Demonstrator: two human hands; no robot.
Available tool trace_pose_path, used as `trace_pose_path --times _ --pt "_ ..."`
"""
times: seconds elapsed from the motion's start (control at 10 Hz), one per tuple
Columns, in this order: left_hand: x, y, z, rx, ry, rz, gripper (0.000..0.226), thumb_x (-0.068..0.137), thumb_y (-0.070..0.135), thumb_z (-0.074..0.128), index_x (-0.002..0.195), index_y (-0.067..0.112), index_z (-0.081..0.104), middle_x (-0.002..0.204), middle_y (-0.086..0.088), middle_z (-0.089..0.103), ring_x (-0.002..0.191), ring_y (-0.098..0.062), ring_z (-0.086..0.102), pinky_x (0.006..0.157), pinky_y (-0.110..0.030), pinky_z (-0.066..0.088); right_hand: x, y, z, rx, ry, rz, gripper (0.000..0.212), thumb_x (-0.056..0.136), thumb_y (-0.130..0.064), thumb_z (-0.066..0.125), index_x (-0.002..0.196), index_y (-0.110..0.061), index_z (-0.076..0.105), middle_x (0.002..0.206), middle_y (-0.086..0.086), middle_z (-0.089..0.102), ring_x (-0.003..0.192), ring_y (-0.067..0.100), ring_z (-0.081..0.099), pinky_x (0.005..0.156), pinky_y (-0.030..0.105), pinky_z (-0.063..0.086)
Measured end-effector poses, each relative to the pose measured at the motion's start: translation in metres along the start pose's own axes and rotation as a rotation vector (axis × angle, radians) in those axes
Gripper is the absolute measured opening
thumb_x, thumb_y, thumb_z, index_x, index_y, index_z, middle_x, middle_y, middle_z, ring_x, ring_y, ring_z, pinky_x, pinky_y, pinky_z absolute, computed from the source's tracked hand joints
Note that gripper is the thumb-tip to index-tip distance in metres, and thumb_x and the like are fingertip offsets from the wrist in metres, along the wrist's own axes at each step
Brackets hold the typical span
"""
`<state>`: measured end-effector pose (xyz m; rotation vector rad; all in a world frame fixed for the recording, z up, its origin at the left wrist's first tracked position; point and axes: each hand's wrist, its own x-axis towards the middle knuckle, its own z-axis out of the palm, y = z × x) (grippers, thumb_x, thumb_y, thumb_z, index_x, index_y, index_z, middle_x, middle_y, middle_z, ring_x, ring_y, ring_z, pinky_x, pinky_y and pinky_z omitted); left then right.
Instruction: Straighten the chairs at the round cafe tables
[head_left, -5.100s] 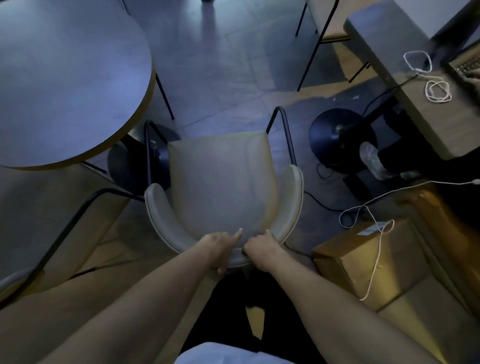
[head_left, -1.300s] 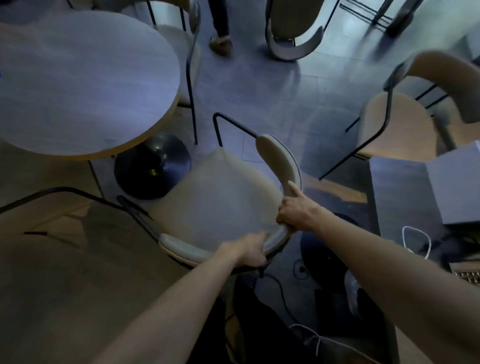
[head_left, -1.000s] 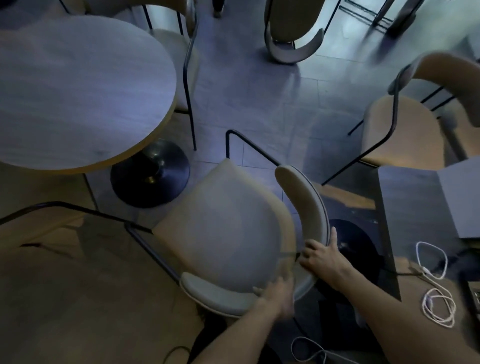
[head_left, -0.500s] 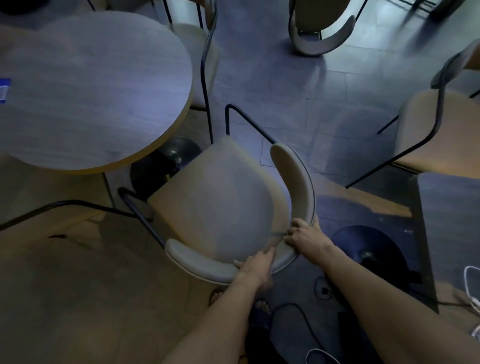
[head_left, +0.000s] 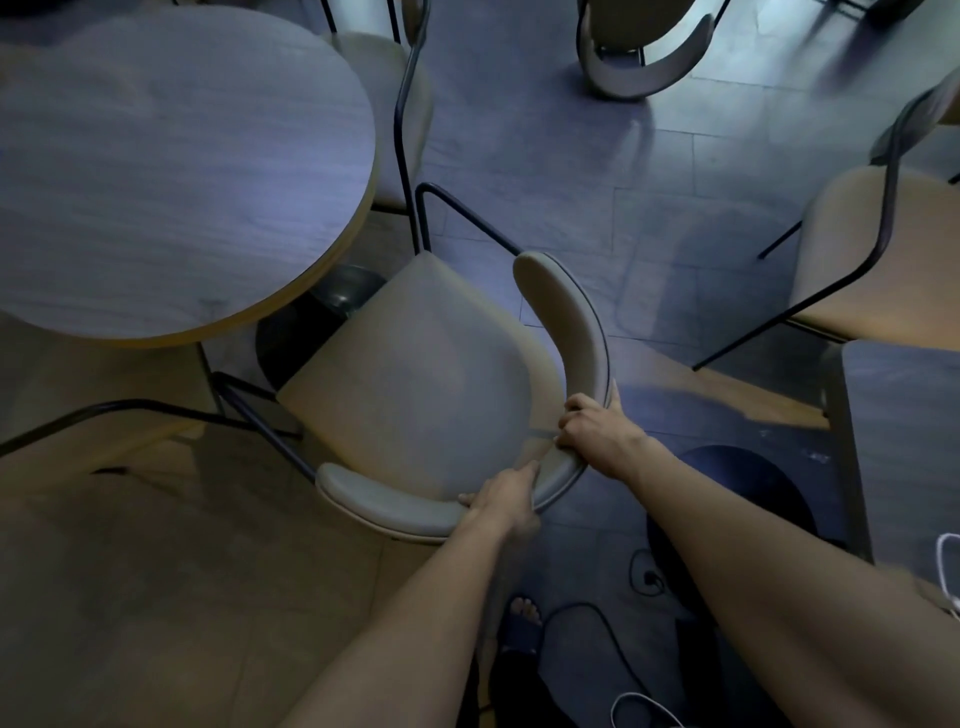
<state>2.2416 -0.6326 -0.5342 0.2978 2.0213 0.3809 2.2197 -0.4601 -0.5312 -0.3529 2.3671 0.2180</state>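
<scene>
1. Two hands on one chair (head_left: 415, 374): beige padded seat, curved backrest (head_left: 566, 332) wrapping from the right side round to the near edge, dark metal frame.
2. Left hand (head_left: 501, 499) is closed over the near part of the backrest, thumb on the inner face, fingers wrapped over the top and outside.
3. Right hand (head_left: 592, 428) is clamped on the backrest a bit further round to the right, fingers curled over the inner side, thumb along the outer rim. Hands are near each other, not touching.
4. Chair sits at the lower right of the round table (head_left: 156, 171), seat front corner just under or at the tabletop edge; cannot tell if they touch. It is angled, backrest towards the person.
5. Table base (head_left: 337, 291), a dark disc, shows between tabletop and seat.
6. Second chair (head_left: 400, 104) is tucked at the far right of the same table, its dark frame post just beside the held chair's front leg bar.
7. Third chair (head_left: 639, 57) stands further off at top centre, backrest curve facing the camera.
8. Fourth chair (head_left: 883, 249) at right, tan seat, dark legs, well apart from the held one.
9. Another table's edge (head_left: 904, 441) at far right, dark round base (head_left: 737, 499) under it, near the right forearm.
10. Floor: grey tiles, black cable (head_left: 613, 634) loops near a sandalled foot (head_left: 522, 623) at bottom centre; white cable (head_left: 644, 714) at bottom edge.
</scene>
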Motion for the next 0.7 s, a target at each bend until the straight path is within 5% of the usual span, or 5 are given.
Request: trace_pose_path --times 0.3,0.5,0.6,0.7 --pt "0.011 -0.014 -0.012 0.035 0.091 0.039 0.071 0.074 0.014 0.058 0.142 0.026 0.04 0.129 -0.011 0.059 0.116 -0.038 0.057 0.096 -0.056 0.048 0.02 -0.004 -0.023 0.024 -0.01 0.02 0.037 0.087 -0.009 0.068 0.118 -0.029 0.069 0.123 -0.001 0.056 0.132 0.026 0.031 0.103 0.083 0.009" --pt "0.016 -0.021 -0.013 -0.019 0.099 0.082 0.074 0.071 0.034 0.063 0.142 0.028 0.04 0.133 -0.008 0.057 0.12 -0.034 0.055 0.103 -0.056 0.041 0.019 -0.007 -0.023 -0.015 -0.007 0.02 0.037 0.085 -0.015 0.072 0.119 -0.03 0.067 0.121 -0.003 0.056 0.131 0.026 0.033 0.1 0.085 0.012" --pt "0.009 -0.03 -0.018 -0.356 0.109 0.122 0.101 0.06 0.068 0.07 0.147 0.028 0.037 0.142 -0.001 0.054 0.127 -0.022 0.053 0.108 -0.052 0.039 0.02 -0.013 -0.027 -0.061 -0.137 0.034 0.05 0.078 -0.029 0.08 0.124 -0.028 0.062 0.126 -0.002 0.053 0.132 0.027 0.032 0.098 0.086 0.015" --pt "-0.005 -0.042 -0.046 -0.442 0.251 0.09 0.112 0.06 0.087 0.056 0.151 0.026 0.031 0.149 -0.001 0.047 0.134 -0.02 0.047 0.112 -0.054 0.033 0.025 -0.043 -0.066 -0.058 -0.408 0.032 0.065 0.07 -0.049 0.083 0.128 -0.031 0.059 0.135 0.0 0.054 0.132 0.031 0.035 0.104 0.08 0.014"
